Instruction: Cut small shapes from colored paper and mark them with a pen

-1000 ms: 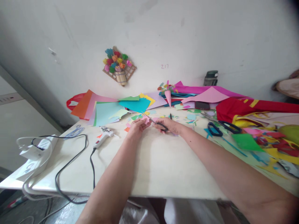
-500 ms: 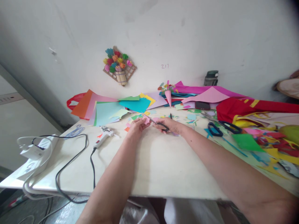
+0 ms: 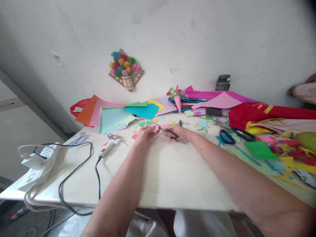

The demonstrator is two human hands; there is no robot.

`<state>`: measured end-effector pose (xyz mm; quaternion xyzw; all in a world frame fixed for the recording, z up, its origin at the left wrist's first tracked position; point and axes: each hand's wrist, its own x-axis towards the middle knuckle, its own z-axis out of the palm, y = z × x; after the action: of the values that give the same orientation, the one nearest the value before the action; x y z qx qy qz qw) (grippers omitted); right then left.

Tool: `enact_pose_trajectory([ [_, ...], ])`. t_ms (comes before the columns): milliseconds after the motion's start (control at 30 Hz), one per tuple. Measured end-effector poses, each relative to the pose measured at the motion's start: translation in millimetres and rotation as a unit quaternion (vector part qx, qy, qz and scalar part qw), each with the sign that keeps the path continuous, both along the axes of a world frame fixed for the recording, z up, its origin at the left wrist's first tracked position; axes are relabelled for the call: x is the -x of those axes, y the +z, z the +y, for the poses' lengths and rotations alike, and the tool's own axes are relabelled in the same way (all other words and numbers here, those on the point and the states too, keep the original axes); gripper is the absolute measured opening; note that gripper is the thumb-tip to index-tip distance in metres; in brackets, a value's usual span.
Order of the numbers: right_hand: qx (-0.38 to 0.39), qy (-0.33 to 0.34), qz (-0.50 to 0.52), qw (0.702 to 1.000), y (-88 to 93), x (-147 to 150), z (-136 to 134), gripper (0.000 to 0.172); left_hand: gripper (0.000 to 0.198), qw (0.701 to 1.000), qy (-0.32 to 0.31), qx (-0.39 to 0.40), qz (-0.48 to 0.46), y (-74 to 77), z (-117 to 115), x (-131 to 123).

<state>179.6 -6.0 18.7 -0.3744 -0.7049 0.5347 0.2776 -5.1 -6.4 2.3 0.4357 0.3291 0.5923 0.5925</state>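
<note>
Pinched in the fingers of my left hand (image 3: 146, 134) is a small piece of pink paper (image 3: 155, 127). My right hand (image 3: 179, 132) is closed around the dark handles of a pair of scissors (image 3: 172, 133). Their blades point left and reach the pink paper; whether they are cutting into it I cannot tell. Both hands are over the middle of the table. Small coloured paper scraps (image 3: 143, 124) lie just beyond my fingers, and a black pen-like object (image 3: 180, 122) is behind my right hand.
A white glue gun (image 3: 108, 146) with a black cord lies left, near a power strip (image 3: 39, 164). Coloured sheets (image 3: 115, 118) line the wall. A pink paper cone with flowers (image 3: 177, 102) stands behind. Larger scissors (image 3: 237, 134) and a red cloth (image 3: 251, 115) are on the right.
Almost nothing differs. Both hands stay in place with the pink paper and the scissors; only a slight shift of the fingers shows.
</note>
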Motion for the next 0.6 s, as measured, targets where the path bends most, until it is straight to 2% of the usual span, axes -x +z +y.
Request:
enact_pose_trajectory([
  [600,0.022,-0.006,0.021,1.000,2.1,1.1,-3.6,0.015,0.013,1.000,0.011,0.010,-0.002,1.5,-1.4,-2.2],
])
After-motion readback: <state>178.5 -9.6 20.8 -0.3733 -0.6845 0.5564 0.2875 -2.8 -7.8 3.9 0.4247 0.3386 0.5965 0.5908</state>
